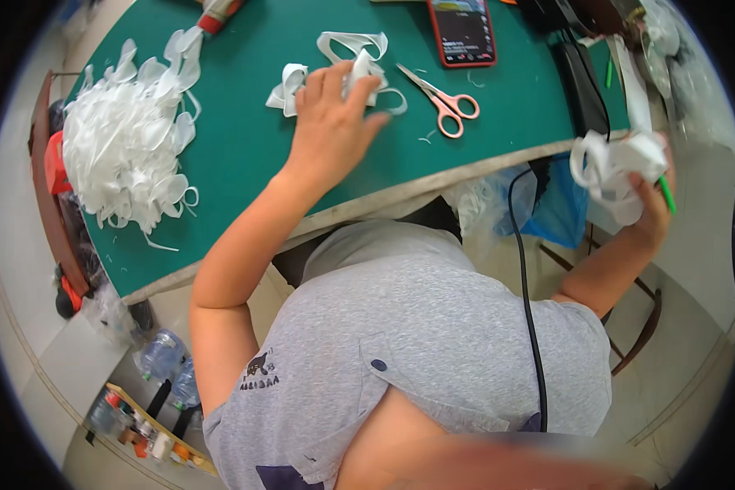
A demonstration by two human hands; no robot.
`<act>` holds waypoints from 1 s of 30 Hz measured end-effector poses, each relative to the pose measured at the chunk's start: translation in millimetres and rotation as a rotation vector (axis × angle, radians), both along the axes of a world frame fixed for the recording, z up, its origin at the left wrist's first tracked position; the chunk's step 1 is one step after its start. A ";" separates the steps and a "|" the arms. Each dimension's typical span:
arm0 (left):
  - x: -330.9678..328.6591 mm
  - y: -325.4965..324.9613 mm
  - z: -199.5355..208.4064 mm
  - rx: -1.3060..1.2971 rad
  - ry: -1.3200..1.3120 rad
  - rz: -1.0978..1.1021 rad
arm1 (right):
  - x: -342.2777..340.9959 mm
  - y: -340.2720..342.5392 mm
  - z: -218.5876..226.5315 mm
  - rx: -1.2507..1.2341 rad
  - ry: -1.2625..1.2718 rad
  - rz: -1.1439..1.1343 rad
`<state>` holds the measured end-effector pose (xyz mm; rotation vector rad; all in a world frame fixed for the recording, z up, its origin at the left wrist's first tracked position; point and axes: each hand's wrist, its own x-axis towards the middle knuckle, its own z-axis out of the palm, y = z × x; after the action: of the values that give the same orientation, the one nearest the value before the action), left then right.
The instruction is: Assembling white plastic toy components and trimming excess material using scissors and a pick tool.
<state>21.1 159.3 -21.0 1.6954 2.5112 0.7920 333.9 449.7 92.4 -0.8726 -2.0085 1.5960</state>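
My left hand (328, 122) lies over a small bunch of white fabric pieces (289, 88) on the green table, its fingers bent down onto them and the thumb held apart. Some white loops stick out beyond its fingertips. Off the table's right edge, my raised right hand (652, 208) grips a bundle of white fabric strips (616, 167) that curl and hang loosely. A thin green stick (667, 194) shows against this hand; whether it is held I cannot tell. Pink-handled scissors (445, 104) lie with blades apart, to the right of my left hand.
A large heap of white fabric pieces (131, 135) covers the table's left side. A red-cased phone (463, 33) lies at the back. Toward the right stands a long black device (580, 82); a black cable (524, 302) hangs before me. Clear plastic bags (694, 73) fill the far right.
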 end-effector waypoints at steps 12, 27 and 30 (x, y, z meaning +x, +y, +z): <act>-67.7 -24.4 23.6 0.057 0.099 0.049 | 71.5 -56.2 -221.5 -0.445 -1.143 0.243; -78.9 -64.0 77.5 0.007 0.125 0.132 | 43.2 -111.7 -323.0 0.191 -0.722 0.251; -28.7 -18.6 51.9 0.025 0.058 -0.170 | 16.9 -130.4 -286.8 0.225 -0.691 0.292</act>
<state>-7.6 140.7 30.9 1.9351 2.3603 0.7742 350.8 319.3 -194.3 -1.1962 -2.8387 1.2600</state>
